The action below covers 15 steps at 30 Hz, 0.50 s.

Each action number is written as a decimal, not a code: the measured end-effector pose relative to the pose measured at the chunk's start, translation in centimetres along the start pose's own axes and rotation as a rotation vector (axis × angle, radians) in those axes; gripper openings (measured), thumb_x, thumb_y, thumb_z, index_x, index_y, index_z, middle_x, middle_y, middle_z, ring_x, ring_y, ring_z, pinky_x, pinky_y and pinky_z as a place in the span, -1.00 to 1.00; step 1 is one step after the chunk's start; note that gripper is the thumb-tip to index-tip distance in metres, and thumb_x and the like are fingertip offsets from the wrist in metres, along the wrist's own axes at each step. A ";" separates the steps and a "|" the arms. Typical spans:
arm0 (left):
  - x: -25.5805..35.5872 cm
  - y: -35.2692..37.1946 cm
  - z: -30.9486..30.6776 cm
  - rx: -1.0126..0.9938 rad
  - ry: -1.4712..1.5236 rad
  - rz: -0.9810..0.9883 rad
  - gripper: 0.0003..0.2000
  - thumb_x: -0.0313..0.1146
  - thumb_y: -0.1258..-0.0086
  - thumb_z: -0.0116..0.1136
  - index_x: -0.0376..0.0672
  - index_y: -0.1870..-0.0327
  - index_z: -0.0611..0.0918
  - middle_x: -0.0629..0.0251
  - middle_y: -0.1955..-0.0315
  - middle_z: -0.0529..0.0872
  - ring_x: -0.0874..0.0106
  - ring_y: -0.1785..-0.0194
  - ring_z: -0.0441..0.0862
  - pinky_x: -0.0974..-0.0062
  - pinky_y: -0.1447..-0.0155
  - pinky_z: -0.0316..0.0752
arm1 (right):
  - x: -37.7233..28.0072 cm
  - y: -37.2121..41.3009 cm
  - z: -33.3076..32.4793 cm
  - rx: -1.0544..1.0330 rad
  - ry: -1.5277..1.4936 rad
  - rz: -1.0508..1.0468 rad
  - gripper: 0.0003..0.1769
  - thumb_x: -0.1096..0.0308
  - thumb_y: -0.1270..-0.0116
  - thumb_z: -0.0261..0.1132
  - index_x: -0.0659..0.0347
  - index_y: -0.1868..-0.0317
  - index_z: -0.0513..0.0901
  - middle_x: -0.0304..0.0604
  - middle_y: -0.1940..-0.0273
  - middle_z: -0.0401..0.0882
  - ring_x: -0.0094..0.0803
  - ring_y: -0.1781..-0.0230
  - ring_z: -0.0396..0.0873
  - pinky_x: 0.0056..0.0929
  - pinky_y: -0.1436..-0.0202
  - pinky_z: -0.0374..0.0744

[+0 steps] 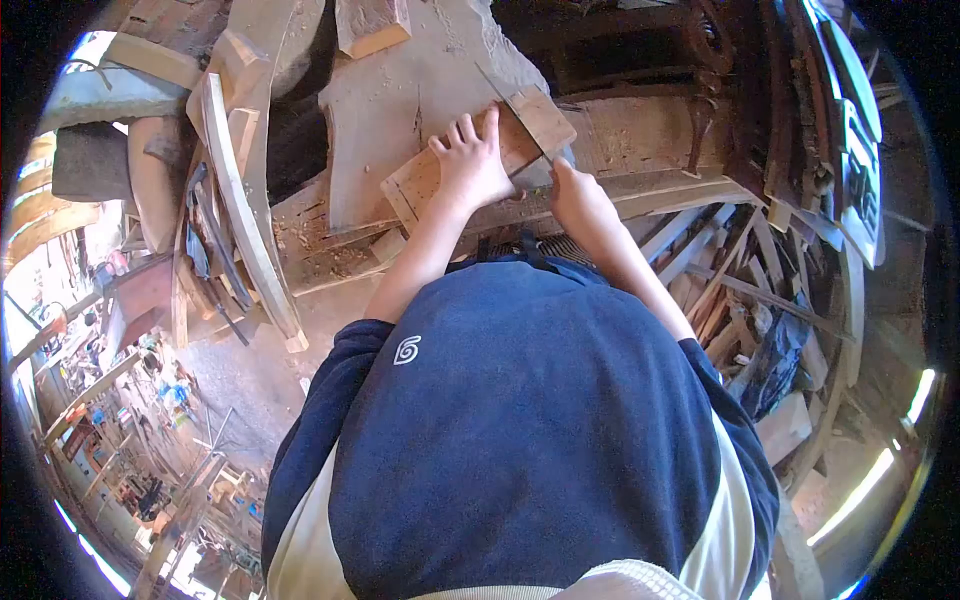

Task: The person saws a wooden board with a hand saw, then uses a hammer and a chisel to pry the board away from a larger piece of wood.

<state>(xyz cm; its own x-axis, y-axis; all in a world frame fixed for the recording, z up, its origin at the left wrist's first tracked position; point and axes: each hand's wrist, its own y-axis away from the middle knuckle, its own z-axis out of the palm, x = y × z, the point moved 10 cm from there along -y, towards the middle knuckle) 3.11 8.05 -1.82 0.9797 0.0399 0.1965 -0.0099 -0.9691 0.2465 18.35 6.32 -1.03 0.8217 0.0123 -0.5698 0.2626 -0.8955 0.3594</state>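
In the head view a flat wooden board (412,187) lies slantwise over a larger rough slab (370,120). My left hand (474,168) rests on the board with its fingers spread, palm down. My right hand (585,205) is closed around the handle of a handsaw (515,112), and the handle is mostly hidden by the fingers. The thin blade runs up and away to the left, across the board near its right end (546,122). My left thumb is close to the blade.
A wood block (373,25) sits at the slab's far end. Curved timber pieces (240,190) lean at the left. Offcuts and a dark plastic sheet (775,355) are piled at the lower right. Dark carved furniture (705,110) stands beyond the bench. Tools and scraps clutter the floor at the lower left.
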 end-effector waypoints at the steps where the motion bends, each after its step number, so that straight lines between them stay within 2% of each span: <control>1: 0.0 0.0 0.0 0.012 0.004 0.003 0.30 0.18 0.34 0.58 -0.07 -0.51 0.04 -0.25 -0.29 0.31 -0.14 -0.37 0.27 -0.40 -0.29 0.11 | 0.7 0.6 0.0 0.003 -0.003 -0.001 -0.80 0.35 -0.45 0.03 0.30 0.08 0.46 0.40 0.26 0.56 0.36 0.13 0.51 0.16 0.13 0.48; 3: -0.1 0.0 0.2 0.001 -0.009 0.003 0.31 0.17 0.34 0.58 -0.06 -0.52 0.03 -0.25 -0.30 0.31 -0.13 -0.37 0.28 -0.40 -0.29 0.11 | 2.6 3.2 0.1 -0.042 -0.054 -0.082 -0.82 0.36 -0.41 -0.02 0.24 0.09 0.44 0.41 0.29 0.59 0.36 0.13 0.55 0.22 0.09 0.51; 5: -0.2 -0.1 0.2 -0.010 -0.022 -0.002 0.31 0.16 0.34 0.58 -0.04 -0.52 0.02 -0.24 -0.31 0.30 -0.13 -0.37 0.28 -0.40 -0.29 0.11 | 4.5 6.9 -0.7 -0.118 0.007 0.116 -0.83 0.38 -0.39 -0.02 0.23 0.09 0.44 0.41 0.31 0.59 0.38 0.15 0.55 0.22 0.12 0.50; 8: -0.1 0.0 0.1 -0.017 -0.031 0.003 0.28 0.13 0.31 0.56 -0.03 -0.53 0.02 -0.22 -0.32 0.29 -0.11 -0.38 0.26 -0.40 -0.29 0.10 | 5.2 8.4 -1.0 -0.156 0.064 0.163 -0.82 0.40 -0.39 -0.02 0.24 0.08 0.44 0.41 0.32 0.59 0.35 0.15 0.56 0.24 0.12 0.49; 9: -0.1 0.1 0.0 -0.020 -0.035 0.007 0.28 0.13 0.31 0.56 -0.03 -0.53 0.02 -0.22 -0.32 0.29 -0.11 -0.38 0.26 -0.40 -0.29 0.10 | 5.0 7.5 -0.7 -0.155 0.058 0.166 -0.82 0.40 -0.39 -0.02 0.24 0.08 0.44 0.41 0.32 0.59 0.35 0.15 0.56 0.24 0.12 0.49; 11: -0.2 -0.1 0.3 -0.047 -0.043 -0.005 0.26 0.13 0.30 0.56 -0.04 -0.52 0.04 -0.22 -0.32 0.29 -0.11 -0.38 0.25 -0.39 -0.29 0.10 | 2.5 3.5 -0.5 -0.079 0.013 -0.021 -0.81 0.39 -0.40 -0.03 0.25 0.08 0.45 0.41 0.32 0.59 0.32 0.13 0.57 0.23 0.12 0.49; 15: -0.3 -0.2 0.5 -0.070 -0.024 -0.030 0.30 0.20 0.32 0.57 -0.04 -0.51 0.01 -0.22 -0.33 0.26 -0.14 -0.41 0.22 -0.38 -0.36 0.02 | 0.7 0.2 0.4 -0.003 -0.010 -0.020 -0.79 0.38 -0.41 -0.02 0.26 0.05 0.47 0.41 0.29 0.59 0.31 0.13 0.57 0.22 0.10 0.50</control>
<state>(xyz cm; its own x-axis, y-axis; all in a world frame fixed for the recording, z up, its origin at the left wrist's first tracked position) 2.90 8.13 -2.37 0.9843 0.0622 0.1654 0.0065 -0.9482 0.3176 18.74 5.98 -1.66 0.8113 0.0256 -0.5841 0.2801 -0.8939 0.3499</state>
